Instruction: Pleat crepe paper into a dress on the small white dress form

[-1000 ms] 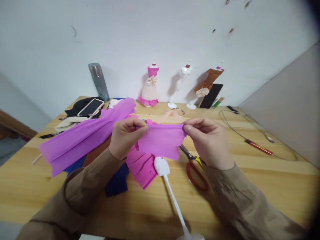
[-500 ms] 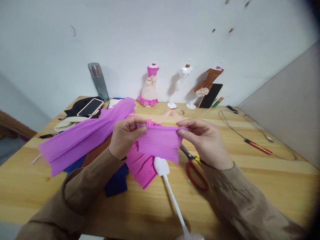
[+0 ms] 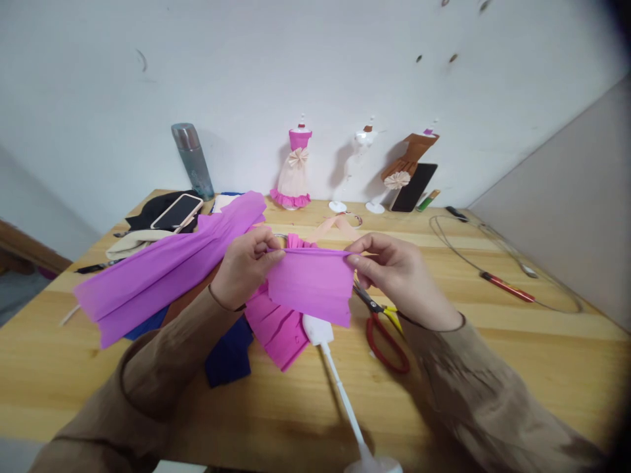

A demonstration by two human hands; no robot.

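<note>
A small piece of purple crepe paper (image 3: 310, 282) is stretched between my hands, its top edge in a narrow fold. My left hand (image 3: 249, 263) pinches the left end of that edge; my right hand (image 3: 394, 272) pinches the right end between thumb and fingers. Below and behind the piece lies a mini dress-form mannequin (image 3: 319, 332) on its side, its white stand (image 3: 345, 401) pointing toward me. Pleated bright pink material (image 3: 279, 332) lies beside it, partly hidden. Scissors with red and yellow handles (image 3: 387, 345) rest under my right hand.
A long purple crepe strip (image 3: 162, 286) crosses the left side over dark blue pieces (image 3: 229, 355). Behind it lies a phone (image 3: 177, 211) near a leaning bottle (image 3: 192, 161). Along the wall stand a dressed mannequin (image 3: 294, 171), a bare one (image 3: 362, 157) and a brown-dressed one (image 3: 417, 151). A cable (image 3: 458, 253) lies right.
The purple piece is held flatter and hangs a little lower, with its top fold pulled straighter. Both hands have shifted slightly to the left in view, still pinching its ends.
</note>
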